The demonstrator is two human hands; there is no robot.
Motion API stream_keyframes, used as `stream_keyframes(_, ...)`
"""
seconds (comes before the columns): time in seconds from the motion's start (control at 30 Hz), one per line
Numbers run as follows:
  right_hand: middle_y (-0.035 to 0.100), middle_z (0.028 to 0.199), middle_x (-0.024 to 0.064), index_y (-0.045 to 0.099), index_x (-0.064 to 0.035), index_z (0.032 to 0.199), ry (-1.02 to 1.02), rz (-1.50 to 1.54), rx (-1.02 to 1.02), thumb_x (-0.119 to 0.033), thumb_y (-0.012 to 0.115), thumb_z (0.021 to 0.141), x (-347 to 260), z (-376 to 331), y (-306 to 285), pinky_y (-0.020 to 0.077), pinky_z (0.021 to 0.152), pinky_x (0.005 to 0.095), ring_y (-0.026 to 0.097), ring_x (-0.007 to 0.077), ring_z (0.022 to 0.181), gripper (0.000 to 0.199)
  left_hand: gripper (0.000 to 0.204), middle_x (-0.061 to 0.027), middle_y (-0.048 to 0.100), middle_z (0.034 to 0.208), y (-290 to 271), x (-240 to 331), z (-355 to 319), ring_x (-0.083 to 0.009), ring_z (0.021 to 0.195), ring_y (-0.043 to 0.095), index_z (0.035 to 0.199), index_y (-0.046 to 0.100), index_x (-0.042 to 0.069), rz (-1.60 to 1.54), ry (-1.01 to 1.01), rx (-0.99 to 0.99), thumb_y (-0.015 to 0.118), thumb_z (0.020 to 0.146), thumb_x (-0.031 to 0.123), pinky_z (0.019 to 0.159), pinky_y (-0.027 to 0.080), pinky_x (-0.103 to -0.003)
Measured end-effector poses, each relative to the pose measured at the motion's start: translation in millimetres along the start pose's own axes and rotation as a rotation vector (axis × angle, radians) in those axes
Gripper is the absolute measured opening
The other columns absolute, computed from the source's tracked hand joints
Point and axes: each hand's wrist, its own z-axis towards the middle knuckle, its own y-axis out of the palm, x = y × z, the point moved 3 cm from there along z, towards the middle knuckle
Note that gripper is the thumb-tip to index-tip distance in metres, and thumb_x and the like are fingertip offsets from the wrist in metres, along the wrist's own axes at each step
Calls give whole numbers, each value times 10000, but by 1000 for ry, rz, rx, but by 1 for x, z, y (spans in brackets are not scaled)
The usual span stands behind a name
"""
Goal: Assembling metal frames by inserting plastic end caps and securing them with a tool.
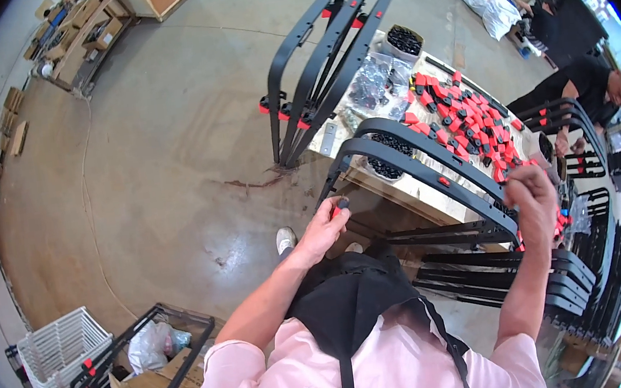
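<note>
My left hand [323, 231] is closed around a small black-and-red plastic part [341, 206], close to the lower left end of a black curved tubular frame [407, 159]. Whether the part touches the frame, I cannot tell. My right hand [532, 198] is raised beside the frame's right end with its fingers curled in; what they hold, if anything, is hidden. A second similar frame lies against the first, both leaning across the table's front edge. On the table [431, 198], a heap of red and black plastic pieces [464, 117] spreads behind the frames.
Tubs of small black parts [404, 40] and clear plastic bags [374, 77] share the table. Several upright frames [326, 68] stand at its left end. Stacked frames [507, 278] lie to my right. A co-worker [593, 93] handles frames across the table. White crates [62, 352] stand lower left.
</note>
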Motion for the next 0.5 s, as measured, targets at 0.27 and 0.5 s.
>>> stream_keyframes(0.27, 785, 961, 123, 764, -11, 1203, -452, -525, -624, -67, 701, 1004, -62, 85, 257, 582, 832, 346, 753, 213, 892, 216, 503, -12, 610, 1079, -42, -9, 32, -107, 895, 565, 1526, 502, 15, 84, 54, 68, 673, 1103, 227, 815, 507, -288)
stream_keyframes(0.5, 772, 929, 185, 761, -72, 998, -483, -986, -974, -160, 711, 908, 30, 126, 380, 578, 857, 512, 749, 399, 959, 136, 501, -9, 616, 1077, -55, -31, 47, -99, 923, 575, 1505, 509, 11, 23, 71, 50, 693, 1089, 222, 853, 518, -291)
